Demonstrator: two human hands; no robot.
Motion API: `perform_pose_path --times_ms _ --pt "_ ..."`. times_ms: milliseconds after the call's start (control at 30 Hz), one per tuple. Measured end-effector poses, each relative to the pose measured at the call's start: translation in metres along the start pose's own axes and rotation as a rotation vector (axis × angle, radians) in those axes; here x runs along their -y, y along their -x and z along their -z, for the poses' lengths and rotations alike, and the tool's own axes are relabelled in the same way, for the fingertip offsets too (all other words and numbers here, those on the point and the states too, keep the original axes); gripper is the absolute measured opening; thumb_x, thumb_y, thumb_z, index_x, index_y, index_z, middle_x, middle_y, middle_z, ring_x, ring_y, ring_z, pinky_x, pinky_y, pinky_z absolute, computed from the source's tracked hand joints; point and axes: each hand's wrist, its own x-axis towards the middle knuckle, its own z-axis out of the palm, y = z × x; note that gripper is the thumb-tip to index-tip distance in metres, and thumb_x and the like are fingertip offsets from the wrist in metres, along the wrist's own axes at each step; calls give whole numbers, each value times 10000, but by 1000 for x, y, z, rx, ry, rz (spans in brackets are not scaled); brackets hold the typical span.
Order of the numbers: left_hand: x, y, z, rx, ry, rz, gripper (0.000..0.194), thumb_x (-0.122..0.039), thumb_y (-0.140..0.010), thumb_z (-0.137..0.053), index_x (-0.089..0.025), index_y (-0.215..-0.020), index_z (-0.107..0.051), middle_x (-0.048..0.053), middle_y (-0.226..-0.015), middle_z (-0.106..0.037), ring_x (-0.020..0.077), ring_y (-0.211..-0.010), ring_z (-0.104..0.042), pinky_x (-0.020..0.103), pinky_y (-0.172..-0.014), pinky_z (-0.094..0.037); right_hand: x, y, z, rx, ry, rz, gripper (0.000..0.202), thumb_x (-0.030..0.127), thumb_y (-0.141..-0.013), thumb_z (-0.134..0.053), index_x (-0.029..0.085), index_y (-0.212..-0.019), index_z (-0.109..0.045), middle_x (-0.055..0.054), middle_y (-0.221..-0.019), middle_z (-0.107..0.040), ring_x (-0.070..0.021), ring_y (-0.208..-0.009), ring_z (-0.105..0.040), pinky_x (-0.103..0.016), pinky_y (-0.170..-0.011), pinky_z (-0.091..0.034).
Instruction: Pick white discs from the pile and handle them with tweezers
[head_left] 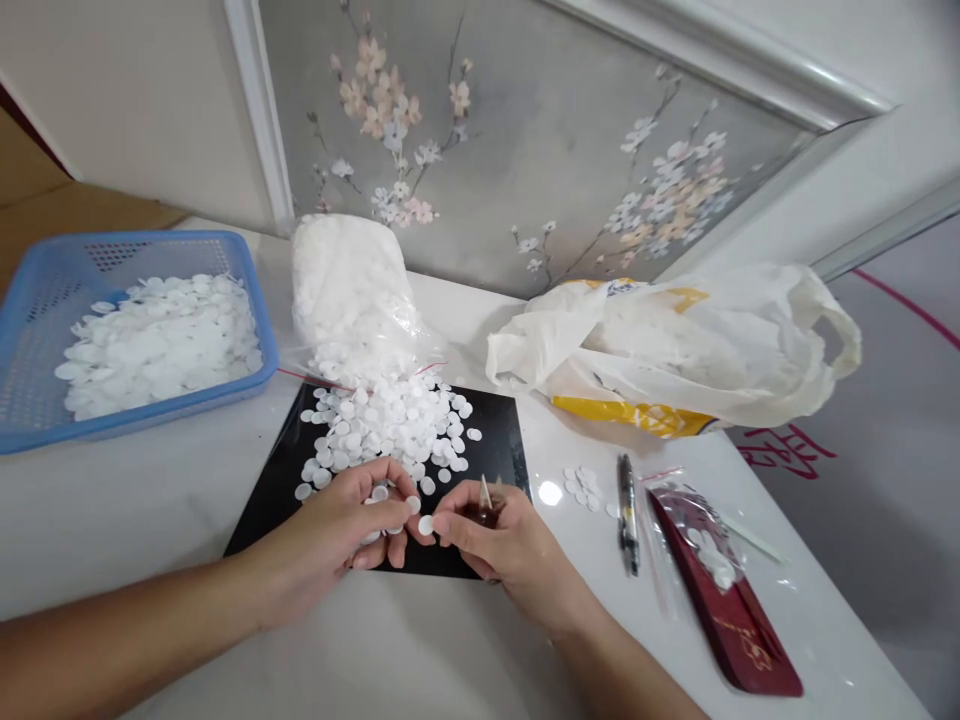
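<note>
My left hand [364,520] is closed around several small white discs, with one disc [413,505] pinched between thumb and forefinger. Close on its right, my right hand [499,530] pinches another white disc [426,525] at the fingertips. A small dark bottle [484,513] with a pointed pale tip is also held in the curled fingers of that hand. Both hands are over the near part of a black mat [262,500]. Just beyond them, a heap of white discs [390,420] spreads over the mat from the mouth of a clear plastic bag [349,285].
A blue basket [150,405] of white discs stands at the left. Behind on the right lies a white and yellow plastic bag [675,350]. Further right are a few loose discs [583,487], a black pen [628,515] and a dark red case [739,610] under a small clear bag.
</note>
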Motion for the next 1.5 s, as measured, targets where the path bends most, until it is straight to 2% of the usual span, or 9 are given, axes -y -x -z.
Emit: perform_pose_path --times_ms 367,567,667,767,833,900,1100,1400,1500 --pt "5 3 0 11 -88 -45 275 -443 -832 -565 -183 -747 -594 -20 -697 -608 69 -509 -421 235 -467 -166 -6 1 -5 -70 217 57 245 385 -756 -718 175 -688 -610 29 -590 -583 -93 -519 -418 -239 -506 -300" --pt "-1 1 6 -71 -15 -54 181 -285 -756 -643 -171 -894 -672 8 -737 -649 79 -562 -474 210 -479 -223 -3 -7 13 -362 635 343 134 276 -835 -607 212 -845 -725 -25 -790 -662 -153 -634 -571 -272 -608 -438" --pt "-4 2 9 -92 36 -65 213 -337 -806 -555 -163 -717 -640 10 -694 -614 86 -543 -472 217 -461 -215 -6 -13 10 -315 759 364 144 273 -833 -617 225 -901 -735 -27 -820 -650 -152 -621 -589 -272 -595 -460" --pt "-2 2 11 -70 32 -89 451 -434 -851 -500 -180 -494 -392 -28 -518 -463 73 -446 -362 235 -425 -143 -10 -17 1 -295 832 375 88 231 -782 -671 228 -860 -712 -21 -848 -631 -154 -662 -601 -265 -604 -458" --pt "0 0 11 -41 4 -113 509 -495 -853 -518 -197 -492 -319 -70 -440 -316 67 -409 -278 243 -422 -122 -11 -18 -3 -293 796 373 28 201 -761 -670 219 -778 -682 -12 -831 -623 -139 -636 -574 -255 -585 -439" --pt "3 -2 10 -26 -48 -137 460 -535 -861 -518 -201 -559 -420 -94 -408 -277 70 -398 -243 239 -424 -139 -9 -16 -5 -290 664 319 41 221 -764 -659 209 -725 -654 7 -739 -607 -120 -574 -517 -244 -547 -409" --pt "4 -1 3 7 -83 -83 335 -530 -867 -542 -197 -894 -570 -23 -655 -629 61 -476 -337 205 -483 -211 5 -5 -5 -241 218 152 229 389 -723 -729 168 -733 -671 25 -617 -572 -93 -535 -421 -228 -502 -346" --pt "4 0 3 39 -22 -76 269 -434 -835 -641 -180 -804 -559 4 -780 -672 57 -514 -351 216 -493 -213 4 0 -7 -153 68 74 304 426 -720 -750 149 -844 -736 81 -441 -414 -63 -421 -330 -213 -402 -239" --pt "2 1 3 33 41 -77 206 -375 -825 -642 -189 -817 -553 15 -774 -685 68 -530 -390 215 -483 -200 3 0 -7 -156 -15 77 301 437 -704 -763 161 -780 -668 66 -490 -492 -47 -407 -315 -205 -384 -198"
